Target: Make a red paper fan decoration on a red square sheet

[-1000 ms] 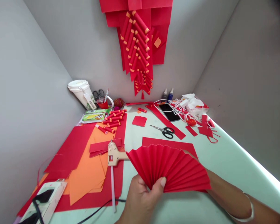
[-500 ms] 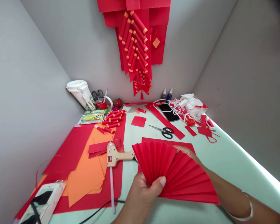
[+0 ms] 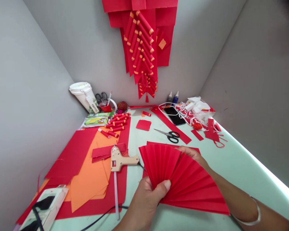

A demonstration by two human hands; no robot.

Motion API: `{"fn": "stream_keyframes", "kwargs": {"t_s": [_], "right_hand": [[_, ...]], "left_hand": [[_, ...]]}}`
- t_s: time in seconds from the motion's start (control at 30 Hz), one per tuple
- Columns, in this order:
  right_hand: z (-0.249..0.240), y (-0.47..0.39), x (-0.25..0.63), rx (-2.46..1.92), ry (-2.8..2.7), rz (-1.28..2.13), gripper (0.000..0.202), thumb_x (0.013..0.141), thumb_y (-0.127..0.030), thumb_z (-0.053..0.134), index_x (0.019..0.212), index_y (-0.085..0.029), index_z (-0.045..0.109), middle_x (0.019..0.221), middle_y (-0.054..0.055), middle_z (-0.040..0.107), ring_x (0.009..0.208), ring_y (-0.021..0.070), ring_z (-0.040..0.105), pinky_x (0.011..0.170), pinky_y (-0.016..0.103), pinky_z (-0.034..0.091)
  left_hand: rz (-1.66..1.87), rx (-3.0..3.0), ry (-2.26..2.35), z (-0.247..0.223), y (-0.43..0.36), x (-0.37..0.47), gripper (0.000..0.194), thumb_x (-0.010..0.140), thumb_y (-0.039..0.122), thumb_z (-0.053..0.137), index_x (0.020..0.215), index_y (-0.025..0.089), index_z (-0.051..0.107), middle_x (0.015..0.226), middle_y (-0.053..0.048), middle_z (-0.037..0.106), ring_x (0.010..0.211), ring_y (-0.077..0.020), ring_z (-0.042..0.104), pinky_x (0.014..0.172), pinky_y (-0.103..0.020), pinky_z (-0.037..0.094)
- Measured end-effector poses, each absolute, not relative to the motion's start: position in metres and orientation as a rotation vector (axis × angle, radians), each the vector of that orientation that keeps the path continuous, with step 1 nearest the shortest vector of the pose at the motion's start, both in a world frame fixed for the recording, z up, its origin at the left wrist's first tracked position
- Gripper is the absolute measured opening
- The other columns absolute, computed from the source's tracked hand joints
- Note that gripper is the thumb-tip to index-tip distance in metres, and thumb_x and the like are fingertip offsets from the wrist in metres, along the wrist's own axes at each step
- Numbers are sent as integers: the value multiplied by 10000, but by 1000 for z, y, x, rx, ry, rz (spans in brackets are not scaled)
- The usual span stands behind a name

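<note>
A pleated red paper fan [image 3: 192, 183] is spread in front of me above the table. My left hand [image 3: 150, 195] pinches its narrow lower part, the thumb lying across the folds. Behind the fan's upper edge is my right hand [image 3: 192, 154]; its fingers are mostly hidden by the paper, so its grip cannot be made out. Under and behind the fan lies a red sheet [image 3: 173, 144]. The beige glue gun [image 3: 121, 160] rests left of my left hand, with a clear glue stick pointing toward me.
Black-handled scissors [image 3: 170, 136] lie beyond the fan. Orange sheets [image 3: 89, 181], small red rolls [image 3: 118, 123] and a power strip [image 3: 49, 205] are on the left. A phone [image 3: 175, 116] and tangled white string [image 3: 186, 112] sit at the back right. Red decorations [image 3: 144, 41] hang on the wall.
The fan's left edge has shifted slightly right and its right tip slightly down. Its upper-left pleats look closer together. My left hand still pinches the lower part.
</note>
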State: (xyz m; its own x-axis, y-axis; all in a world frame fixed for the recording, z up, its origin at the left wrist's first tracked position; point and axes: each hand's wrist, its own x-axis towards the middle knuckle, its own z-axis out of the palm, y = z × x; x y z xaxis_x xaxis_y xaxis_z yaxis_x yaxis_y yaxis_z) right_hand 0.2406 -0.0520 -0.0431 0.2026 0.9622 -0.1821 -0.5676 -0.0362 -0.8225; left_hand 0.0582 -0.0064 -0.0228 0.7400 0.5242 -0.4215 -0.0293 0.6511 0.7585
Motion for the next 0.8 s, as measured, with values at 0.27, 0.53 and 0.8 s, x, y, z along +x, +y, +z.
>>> {"fn": "stream_keyframes", "kwargs": {"t_s": [0.27,0.53,0.8], "right_hand": [[-53,-49,244,-926,-651,1201,140,681,-321,821,746,-225,742,806,15,696,688,183,635,674,319,496],[-46,-51,243,-963,-629,1232,140,677,-314,820,721,-214,733,768,11,691,659,176,635,632,298,496],[-35,-52,238,-967,-502,1335,103,716,-236,792,796,-193,744,749,37,738,636,160,660,618,268,507]], "left_hand": [[336,826,696,-27,-6,57,381,805,335,721,1125,131,690,1063,-128,740,973,-262,681,900,-365,498],[335,832,705,-24,-5,58,353,810,317,715,1105,122,702,1038,-124,746,954,-254,684,901,-361,496],[316,818,734,-23,-6,59,339,801,328,719,1049,97,715,943,-123,760,832,-239,697,809,-326,508]]}}
